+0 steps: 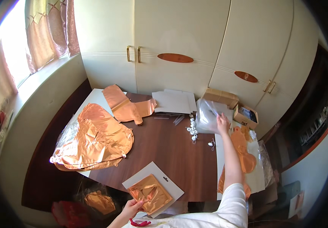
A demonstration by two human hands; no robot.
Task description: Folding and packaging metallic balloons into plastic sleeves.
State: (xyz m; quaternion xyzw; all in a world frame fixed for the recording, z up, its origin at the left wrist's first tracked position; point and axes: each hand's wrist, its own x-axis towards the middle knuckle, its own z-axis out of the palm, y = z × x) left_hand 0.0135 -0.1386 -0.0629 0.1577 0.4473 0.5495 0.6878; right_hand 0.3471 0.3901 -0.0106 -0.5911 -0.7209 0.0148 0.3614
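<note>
In my left hand, near the front edge of the table, is a white hang-hole card with a folded copper-coloured foil balloon lying on it. The thumb presses on the foil, while the other fingers are hidden beneath. My right arm reaches far across the table. Its hand is closed on the edge of a clear plastic bag, which tilts up from the pile at the back right. Several small white ribbon coils lie just left of that bag.
Large flat copper foil balloons cover the table's left side. White cards are stacked at the back. Beyond my right hand stand cardboard boxes, and more foil balloons lie beside my right arm. White cupboards rise behind the table.
</note>
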